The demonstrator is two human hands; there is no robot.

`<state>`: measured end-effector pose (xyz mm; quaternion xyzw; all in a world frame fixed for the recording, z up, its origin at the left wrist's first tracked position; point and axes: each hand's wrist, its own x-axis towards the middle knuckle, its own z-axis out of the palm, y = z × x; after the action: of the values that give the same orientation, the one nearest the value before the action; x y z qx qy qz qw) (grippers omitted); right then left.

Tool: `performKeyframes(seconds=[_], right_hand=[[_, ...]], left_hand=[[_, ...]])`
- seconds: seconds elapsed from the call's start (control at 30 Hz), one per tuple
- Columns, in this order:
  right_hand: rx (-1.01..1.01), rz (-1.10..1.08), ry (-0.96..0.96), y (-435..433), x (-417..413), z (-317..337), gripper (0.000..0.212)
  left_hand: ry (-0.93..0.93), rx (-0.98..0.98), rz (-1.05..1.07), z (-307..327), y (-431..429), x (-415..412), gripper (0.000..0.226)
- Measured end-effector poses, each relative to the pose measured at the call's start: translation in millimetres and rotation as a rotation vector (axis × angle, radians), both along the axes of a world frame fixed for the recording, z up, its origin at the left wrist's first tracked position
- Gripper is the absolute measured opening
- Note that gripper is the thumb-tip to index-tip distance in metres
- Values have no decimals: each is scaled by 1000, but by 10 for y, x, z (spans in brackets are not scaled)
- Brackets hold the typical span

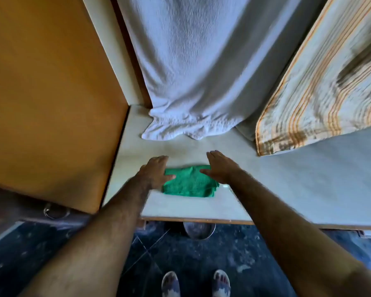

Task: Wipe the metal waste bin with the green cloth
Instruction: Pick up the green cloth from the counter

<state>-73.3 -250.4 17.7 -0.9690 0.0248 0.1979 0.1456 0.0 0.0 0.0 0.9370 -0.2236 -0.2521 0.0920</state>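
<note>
A folded green cloth lies on the pale tabletop, near its front edge. My left hand rests flat at the cloth's left side, thumb on the fabric. My right hand lies flat at the cloth's right far corner, thumb touching it. Both hands have their fingers stretched out and grip nothing. Under the table's front edge, the rim of a round metal waste bin shows on the dark floor; most of it is hidden by the tabletop.
A white towel hangs down at the back onto the table. A striped orange-and-white cloth hangs at the right. An orange-brown cabinet panel stands close on the left. My feet stand on the dark floor below.
</note>
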Motion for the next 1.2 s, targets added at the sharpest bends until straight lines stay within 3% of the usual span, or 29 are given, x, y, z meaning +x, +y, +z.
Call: performKeyframes(seconds=[0.17, 0.27, 0.4, 0.47, 0.57, 0.67, 0.77, 0.97, 1.2], right_hand=[[24, -44, 85, 95, -56, -329, 88], [-4, -52, 20, 120, -76, -448, 89], [-21, -116, -14, 153, -27, -485, 74], [-9, -182, 10, 160, -7, -476, 63], [140, -303, 28, 114, -38, -445, 44], [395, -466, 45, 27, -213, -372, 32], [523, -565, -24, -19, -462, -266, 28], [647, -662, -113, -70, -817, -125, 29], [807, -574, -29, 9, -1343, -299, 21]], left_hand=[[69, 3, 15, -287, 6, -97, 84], [13, -69, 44, -382, -29, -162, 76], [-52, -131, 114, -403, -133, -172, 67], [-37, -156, 162, -377, -173, -145, 50], [135, -281, 338, -320, -154, -116, 28], [367, -501, 508, -254, -66, -175, 30], [487, -635, 578, -158, -17, -324, 27], [480, -720, 579, -18, -83, -731, 25], [432, -862, 676, -217, 45, -1403, 32]])
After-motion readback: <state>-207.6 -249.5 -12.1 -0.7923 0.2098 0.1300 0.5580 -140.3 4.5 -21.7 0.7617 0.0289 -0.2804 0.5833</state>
